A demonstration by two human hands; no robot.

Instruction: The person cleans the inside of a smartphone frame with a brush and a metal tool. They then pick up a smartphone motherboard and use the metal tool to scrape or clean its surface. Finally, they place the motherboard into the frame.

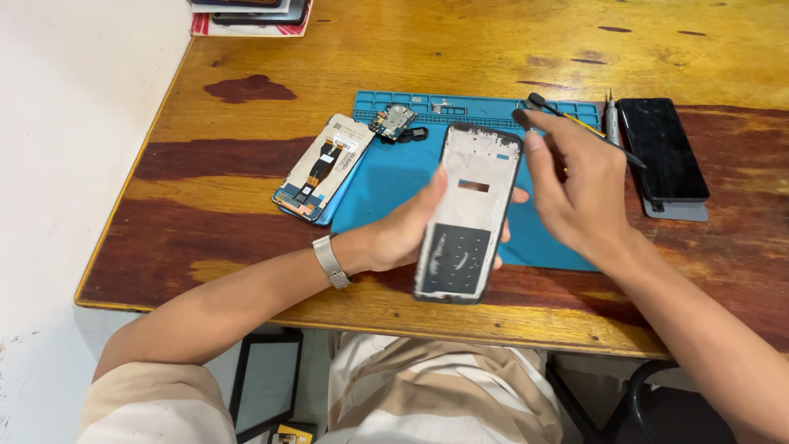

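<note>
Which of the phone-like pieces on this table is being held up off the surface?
The middle one, a phone frame gripped in the left hand. The opened blue phone and the dark phone lie flat.

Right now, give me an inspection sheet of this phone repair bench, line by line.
Surface: worn wooden table with a blue mat on it.
Job's things: phone frame held upright over the mat; thin black tool.
Clutter: opened phone back, small circuit board, screwdriver, dark phone, stacked items at the far corner.
Hands: left hand grips the frame; right hand holds the tool.
Cables: orange flat cable inside the opened back.
Surroundings: white wall; framed panel on the floor.
</note>
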